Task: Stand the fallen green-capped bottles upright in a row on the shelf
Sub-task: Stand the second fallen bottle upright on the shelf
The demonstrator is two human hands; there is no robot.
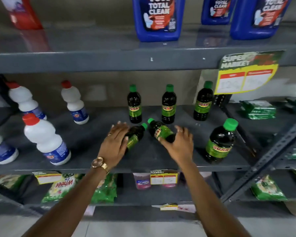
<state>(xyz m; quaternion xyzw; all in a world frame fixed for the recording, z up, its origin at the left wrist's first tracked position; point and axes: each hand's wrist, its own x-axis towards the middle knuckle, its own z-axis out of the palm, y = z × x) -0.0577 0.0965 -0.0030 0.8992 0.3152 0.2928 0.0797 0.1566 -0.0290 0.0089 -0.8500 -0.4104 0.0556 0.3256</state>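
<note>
Nearest the camera, two bare forearms reach up to the middle shelf [85,144], a dark grey metal deck. A gold wristwatch [99,163] sits on the left wrist.

Left hand [114,142]: fingers spread, palm laid over the lower body of the left fallen bottle [135,136]. Hand rests on it; fingers are not wrapped around it.

Right hand [179,144]: fingers apart, thumb and fingertips touching the base end of the right fallen bottle [161,131]. Contact only, no closed grasp visible.

Both fallen bottles lie on their sides at mid-shelf, dark liquid, green labels, green caps pointing away toward the back. Their cap ends lie close together, bases splayed out toward each hand.

To the right, near the shelf's front edge, a larger green-capped bottle [220,142] stands upright, well apart from the right hand.

Further back, three upright green-capped bottles stand in a loose line: left [134,104], centre [168,104], right [203,101]. The fallen caps lie just in front of the left and centre ones.

Left side of the same shelf: white bottles with red caps [44,139], several upright.

Above, a yellow and green price tag [246,74] hangs from the upper shelf edge; blue cleaner jugs [158,19] stand on top.
</note>
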